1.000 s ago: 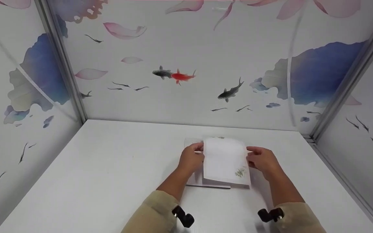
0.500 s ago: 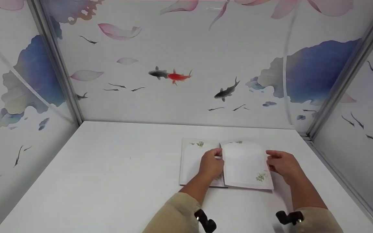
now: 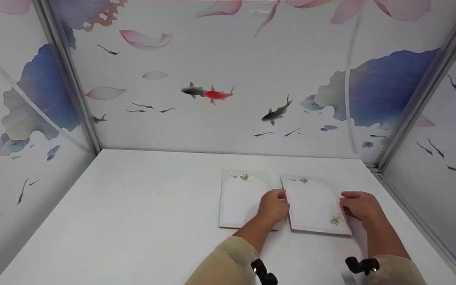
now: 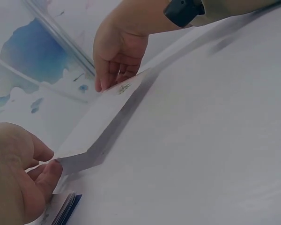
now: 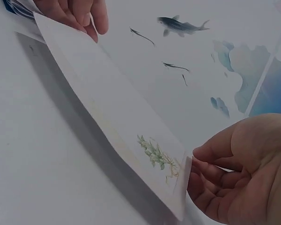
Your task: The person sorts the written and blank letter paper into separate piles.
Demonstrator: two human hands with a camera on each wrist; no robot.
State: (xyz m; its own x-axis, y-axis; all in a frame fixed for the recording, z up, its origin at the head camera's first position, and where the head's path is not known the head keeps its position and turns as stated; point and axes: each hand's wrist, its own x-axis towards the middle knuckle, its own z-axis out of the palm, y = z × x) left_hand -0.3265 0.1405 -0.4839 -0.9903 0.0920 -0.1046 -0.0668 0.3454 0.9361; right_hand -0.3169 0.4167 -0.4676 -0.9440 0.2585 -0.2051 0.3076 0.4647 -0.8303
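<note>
A white sheet of paper (image 3: 311,206) with a small green plant print at two corners is held at its sides. My left hand (image 3: 274,206) pinches its left edge between thumb and fingers. On the opposite edge my right hand (image 3: 362,206) grips near the printed corner. The sheet tilts over the table and casts a shadow under it, as the right wrist view shows. Left of it lies a notebook (image 3: 238,202) with a matching print, partly covered by my left hand. Its layered pages and dark blue cover (image 4: 74,209) show in the left wrist view.
The white table (image 3: 133,209) carries the notebook right of its middle. White panels (image 3: 228,130) printed with fish and petals stand at the back and both sides, joined by metal posts (image 3: 71,79). A black device (image 3: 265,273) sits on each sleeve cuff.
Both hands have moved right with the sheet, first uncovering the notebook page at left. A gap has opened between sheet and notebook, and the sheet now lies more slanted.
</note>
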